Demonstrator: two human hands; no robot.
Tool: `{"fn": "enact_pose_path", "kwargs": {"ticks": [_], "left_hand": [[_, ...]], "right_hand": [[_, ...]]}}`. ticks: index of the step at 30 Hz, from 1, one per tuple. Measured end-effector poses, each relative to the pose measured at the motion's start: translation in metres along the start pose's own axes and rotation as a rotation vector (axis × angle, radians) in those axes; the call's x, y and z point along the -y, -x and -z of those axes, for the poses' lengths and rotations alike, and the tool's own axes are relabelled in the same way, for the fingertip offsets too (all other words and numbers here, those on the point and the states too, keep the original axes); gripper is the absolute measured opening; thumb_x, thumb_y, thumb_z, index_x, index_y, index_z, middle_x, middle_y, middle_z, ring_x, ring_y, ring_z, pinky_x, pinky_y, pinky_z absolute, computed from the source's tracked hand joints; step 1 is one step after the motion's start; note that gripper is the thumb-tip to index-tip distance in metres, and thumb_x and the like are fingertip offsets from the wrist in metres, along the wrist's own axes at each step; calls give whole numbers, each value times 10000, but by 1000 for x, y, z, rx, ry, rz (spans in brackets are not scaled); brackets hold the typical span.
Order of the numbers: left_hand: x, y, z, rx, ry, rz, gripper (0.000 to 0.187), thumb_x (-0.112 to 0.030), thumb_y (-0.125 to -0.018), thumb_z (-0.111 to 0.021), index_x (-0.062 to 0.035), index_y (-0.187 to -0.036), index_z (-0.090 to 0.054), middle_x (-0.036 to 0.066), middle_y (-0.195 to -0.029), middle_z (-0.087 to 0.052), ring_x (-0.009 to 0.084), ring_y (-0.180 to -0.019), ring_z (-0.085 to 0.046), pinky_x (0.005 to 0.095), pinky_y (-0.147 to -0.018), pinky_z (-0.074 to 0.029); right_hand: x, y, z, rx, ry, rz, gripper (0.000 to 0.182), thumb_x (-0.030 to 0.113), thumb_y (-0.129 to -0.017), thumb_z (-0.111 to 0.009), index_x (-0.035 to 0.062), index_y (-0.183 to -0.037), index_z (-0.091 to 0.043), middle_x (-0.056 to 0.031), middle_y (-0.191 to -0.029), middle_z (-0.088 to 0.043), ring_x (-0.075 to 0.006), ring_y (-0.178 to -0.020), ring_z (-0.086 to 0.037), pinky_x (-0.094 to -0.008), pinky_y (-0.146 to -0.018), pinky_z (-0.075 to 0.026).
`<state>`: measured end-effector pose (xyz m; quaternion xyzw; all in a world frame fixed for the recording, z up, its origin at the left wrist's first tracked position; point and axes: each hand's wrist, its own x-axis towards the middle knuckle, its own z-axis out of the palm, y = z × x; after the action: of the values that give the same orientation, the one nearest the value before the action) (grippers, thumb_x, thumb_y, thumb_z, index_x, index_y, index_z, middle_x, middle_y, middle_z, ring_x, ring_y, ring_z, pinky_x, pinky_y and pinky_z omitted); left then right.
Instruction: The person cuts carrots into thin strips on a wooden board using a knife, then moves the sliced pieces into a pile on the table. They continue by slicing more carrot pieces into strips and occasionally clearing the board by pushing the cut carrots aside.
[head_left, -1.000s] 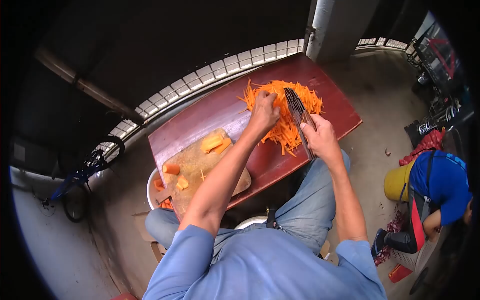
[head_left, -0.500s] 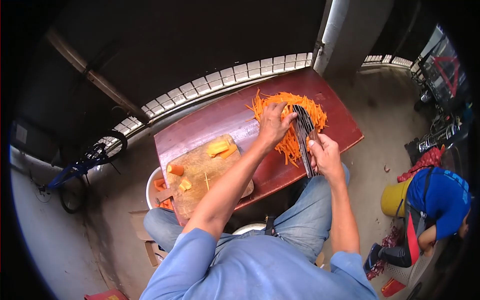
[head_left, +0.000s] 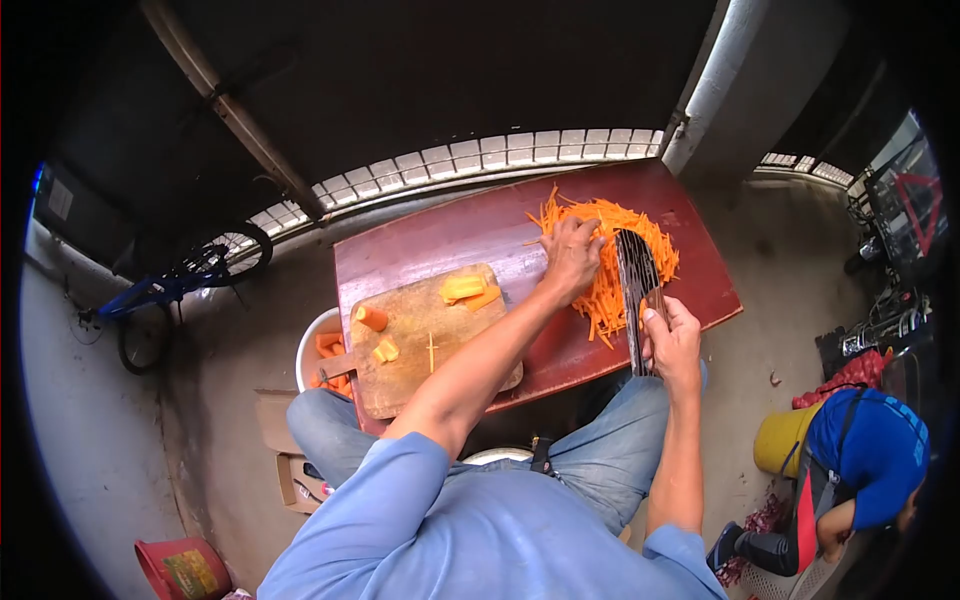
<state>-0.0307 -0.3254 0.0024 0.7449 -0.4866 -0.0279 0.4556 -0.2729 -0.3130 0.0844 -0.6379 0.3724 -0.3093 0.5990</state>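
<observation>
My right hand (head_left: 672,345) grips a cleaver (head_left: 635,275) by its brown handle. Its broad dark blade, marked with light streaks, is tipped on edge at the near side of a heap of shredded carrot (head_left: 605,290). Just left of the blade, my left hand (head_left: 573,262) is over the heap with its fingers bent and apart, holding nothing I can see. A wooden cutting board (head_left: 400,345) lies on the left part of the red table (head_left: 560,345). On it are a carrot stub (head_left: 371,318), carrot slices (head_left: 462,290), smaller pieces (head_left: 385,349) and a few thin strips (head_left: 432,352).
A white tub (head_left: 305,350) of carrot pieces stands beside the table's left end. A bicycle (head_left: 200,270) leans near the wall. At right, a person in blue (head_left: 870,450) bends by a yellow bucket (head_left: 778,443). A red bucket (head_left: 180,570) is at lower left.
The view has shifted, so the table sits lower and further right. My left thumb has come away from the blade's top, and the left hand is now slightly apart from the cleaver.
</observation>
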Motion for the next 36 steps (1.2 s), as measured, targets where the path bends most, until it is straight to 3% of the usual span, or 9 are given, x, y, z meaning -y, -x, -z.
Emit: {"fn": "enact_pose_path", "kwargs": {"ticks": [8, 15, 21, 25, 26, 30, 33, 34, 36], "left_hand": [[10, 6, -6, 85, -199, -83, 629, -302, -1004, -797, -125, -1581, -623, 156, -1521, -612, 364, -1404, -517, 581, -1119, -364], [-8, -19, 12, 251, -173, -130, 393, -340, -1007, -805, -196, -1373, -818, 127, -1469, -668, 339, -1386, -539, 568, -1120, -352], [0, -12, 4, 78, -151, -195, 729, -180, -894, -815, -152, -1599, -630, 131, -1406, -693, 370, -1394, -532, 573, -1087, -370], [8, 2, 28, 38, 38, -165, 835, -74, -853, -763, -87, -1655, -532, 191, -1152, -734, 376, -1189, -668, 575, -1080, -395], [9, 5, 37, 177, 93, -64, 737, -27, -877, -714, -44, -1603, -586, 233, -1115, -763, 396, -1077, -735, 570, -1039, -491], [17, 46, 90, 27, 275, -141, 436, -1, -935, -692, 24, -1365, -757, 273, -1208, -786, 413, -1074, -790, 467, -914, -641], [46, 114, 173, -66, -15, -175, 300, -37, -965, -752, 12, -1257, -803, 204, -1045, -774, 350, -937, -766, 441, -856, -620], [42, 143, 198, -68, 59, 77, 257, -68, -941, -747, 25, -1174, -800, 223, -1038, -757, 397, -990, -748, 490, -893, -603], [52, 186, 244, 17, -134, 253, 269, -59, -936, -772, 33, -1187, -796, 213, -1033, -753, 371, -954, -755, 462, -864, -605]], "right_hand": [[-21, -4, 2, -54, -42, -41, 197, 183, -1121, -696, 18, -1228, -701, 23, -774, -633, -41, -500, -553, -222, -396, -401], [3, 10, 4, -54, 68, 42, 222, 142, -1110, -702, -16, -1267, -705, 24, -780, -642, -40, -524, -538, -225, -437, -404], [3, 17, 20, -149, -46, 55, 240, 196, -1119, -709, 10, -1269, -696, 6, -839, -655, -51, -529, -565, -218, -406, -418], [-2, 27, -1, -46, -202, 20, 235, 217, -1123, -712, 18, -1243, -680, 0, -827, -653, -54, -527, -572, -221, -413, -428], [-3, 31, -6, -27, -190, 29, 245, 227, -1122, -715, 17, -1244, -680, -3, -831, -658, -58, -525, -574, -222, -411, -431], [-1, 57, -40, 118, -441, -139, 297, 227, -1143, -656, -29, -1293, -673, -43, -851, -673, -82, -509, -589, -233, -397, -466], [-11, 83, -65, 290, -431, -334, 302, 213, -1129, -680, -28, -1310, -677, -39, -849, -674, -77, -514, -607, -234, -399, -473], [-17, 89, -74, 350, -384, -374, 312, 231, -1125, -687, -23, -1306, -682, -42, -839, -673, -80, -506, -601, -237, -400, -475], [-25, 100, -93, 435, -306, -445, 323, 261, -1112, -719, -7, -1292, -696, -29, -821, -669, -78, -506, -602, -237, -405, -467]]}}
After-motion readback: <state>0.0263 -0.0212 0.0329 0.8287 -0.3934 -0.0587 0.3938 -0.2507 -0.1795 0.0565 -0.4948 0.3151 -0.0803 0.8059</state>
